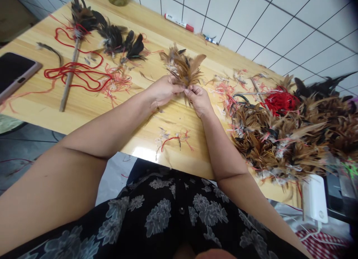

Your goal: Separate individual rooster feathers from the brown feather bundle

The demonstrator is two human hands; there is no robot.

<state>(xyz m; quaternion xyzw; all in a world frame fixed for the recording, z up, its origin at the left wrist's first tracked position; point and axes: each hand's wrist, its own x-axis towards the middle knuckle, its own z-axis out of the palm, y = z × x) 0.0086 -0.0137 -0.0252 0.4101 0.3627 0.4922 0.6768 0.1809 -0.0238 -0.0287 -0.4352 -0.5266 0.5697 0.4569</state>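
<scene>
Feather bunch [193,68]: We see brown, shiny feathers fanned out wide at the top, with pale fluff on the left side. The tips point away from us, and the bottom ends come together at our fingers.
Place: We have it over the middle of the wooden table [151,31].
Left hand [167,90]: We pinch the bottom of the bunch with thumb and finger.
Right hand [199,98]: We pinch the bottom too, right beside the other thumb.
Stick [65,100]: On our left, it has dark feathers at its far end and loopy red string [86,66] across it.
Feather pile [302,154]: It sits on our right, big and brown.
</scene>
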